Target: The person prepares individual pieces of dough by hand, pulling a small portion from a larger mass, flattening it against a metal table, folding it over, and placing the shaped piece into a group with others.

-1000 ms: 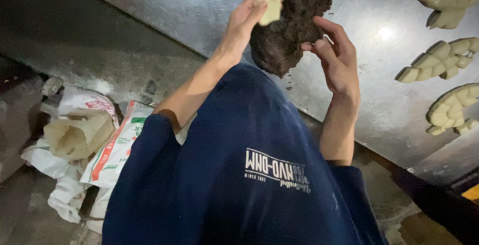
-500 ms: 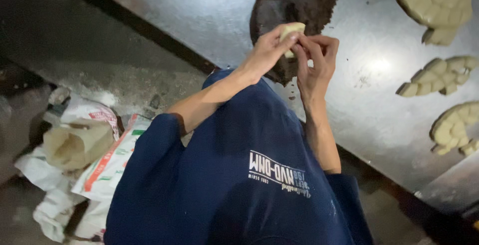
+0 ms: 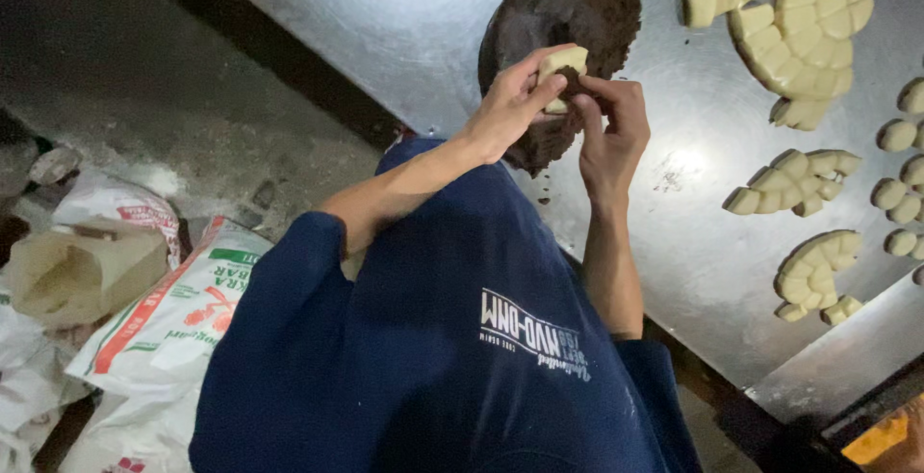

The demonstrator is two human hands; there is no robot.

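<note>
Hands have come together over the near edge of the big dark brown mound of filling (image 3: 558,40) on the steel table (image 3: 385,21). A second ago they were apart at the mound. Now the left hand (image 3: 505,107) cups a small pale piece of dough (image 3: 561,67), and the right hand (image 3: 611,131) pinches a dark bit into it, probably filling. Cut pale dough strips (image 3: 799,25) lie to the right.
</note>
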